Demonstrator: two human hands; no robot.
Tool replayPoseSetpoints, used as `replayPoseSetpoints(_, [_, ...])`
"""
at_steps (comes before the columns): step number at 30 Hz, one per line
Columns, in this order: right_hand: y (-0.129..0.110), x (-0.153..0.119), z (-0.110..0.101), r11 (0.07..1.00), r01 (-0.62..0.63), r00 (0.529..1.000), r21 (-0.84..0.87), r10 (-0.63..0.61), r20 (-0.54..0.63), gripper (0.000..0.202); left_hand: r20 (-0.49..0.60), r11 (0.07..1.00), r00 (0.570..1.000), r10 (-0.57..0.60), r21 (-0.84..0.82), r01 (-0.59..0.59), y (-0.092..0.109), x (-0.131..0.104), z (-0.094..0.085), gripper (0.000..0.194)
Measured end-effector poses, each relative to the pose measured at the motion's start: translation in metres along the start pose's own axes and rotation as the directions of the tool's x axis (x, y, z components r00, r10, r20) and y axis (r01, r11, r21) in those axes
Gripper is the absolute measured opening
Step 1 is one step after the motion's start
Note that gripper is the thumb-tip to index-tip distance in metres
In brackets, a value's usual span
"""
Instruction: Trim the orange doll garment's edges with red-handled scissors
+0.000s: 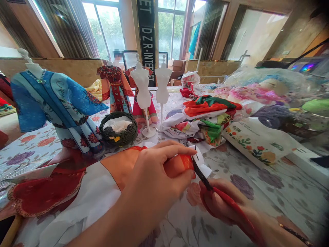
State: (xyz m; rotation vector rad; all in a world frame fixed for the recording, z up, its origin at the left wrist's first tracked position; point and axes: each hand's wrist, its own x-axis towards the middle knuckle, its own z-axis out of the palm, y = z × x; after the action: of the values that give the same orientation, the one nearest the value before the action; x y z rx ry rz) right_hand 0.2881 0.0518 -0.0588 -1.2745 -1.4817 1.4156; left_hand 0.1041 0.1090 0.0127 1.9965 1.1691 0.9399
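Note:
My left hand (pixel 159 171) pinches a printed cloth (pixel 119 164), orange with white margins, near its right edge. A fold of the orange part shows between the thumb and fingers. My right hand (pixel 228 202) is wrapped round the red handles of a pair of scissors (pixel 203 176). Their dark blades point up and left, against the cloth edge just beside my left fingertips. How far the blades are apart cannot be made out. To the left, the cloth's white part runs on toward a dark red printed piece (pixel 48 188) on the table.
Two bare white mannequins (pixel 142 85) stand behind my hands, beside a dark woven basket (pixel 118 129). A mannequin in a blue robe (pixel 48 92) is at left. Crumpled fabrics (pixel 205 118) and a floral tissue pack (pixel 259 142) lie right on the flowered tablecloth (pixel 257 206).

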Motion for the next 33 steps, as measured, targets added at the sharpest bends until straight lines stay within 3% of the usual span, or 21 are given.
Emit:
replayPoseSetpoints(4, [0.006,0.000,0.000,0.999,-0.002,0.999,0.039,0.000,0.033,0.053,-0.009,1.000,1.000,0.018,-0.007,-0.018,-0.001,0.001,0.000,0.032])
replayPoseSetpoints(11, [-0.010,0.003,0.003,0.997,-0.046,0.994,0.057,0.040,0.101,0.056,0.015,1.000,1.000,-0.008,0.026,0.008,0.001,0.004,-0.001,0.032])
replayPoseSetpoints(18, [0.005,0.011,-0.003,0.983,0.093,0.977,0.160,-0.121,0.175,0.049,0.108,0.995,0.990,-0.089,-0.027,0.092,0.002,0.008,-0.005,0.037])
replayPoseSetpoints(25, [0.004,0.020,-0.014,0.968,0.128,0.959,0.218,-0.177,0.223,0.049,0.154,0.974,0.979,-0.131,-0.164,0.156,-0.005,0.012,-0.009,0.026])
replayPoseSetpoints(29, [0.006,0.029,-0.019,0.909,0.272,0.898,0.317,-0.357,0.256,0.055,0.275,0.976,0.942,-0.193,-0.042,0.212,-0.016,0.015,-0.011,0.028])
replayPoseSetpoints(31, [0.008,0.031,-0.021,0.907,0.293,0.888,0.301,-0.375,0.266,0.055,0.355,0.967,0.899,-0.256,0.078,0.244,-0.024,0.019,-0.010,0.031])
replayPoseSetpoints(33, [0.009,0.031,-0.023,0.922,0.299,0.887,0.248,-0.364,0.285,0.053,0.372,0.972,0.902,-0.218,0.168,0.166,-0.032,0.023,-0.009,0.028])
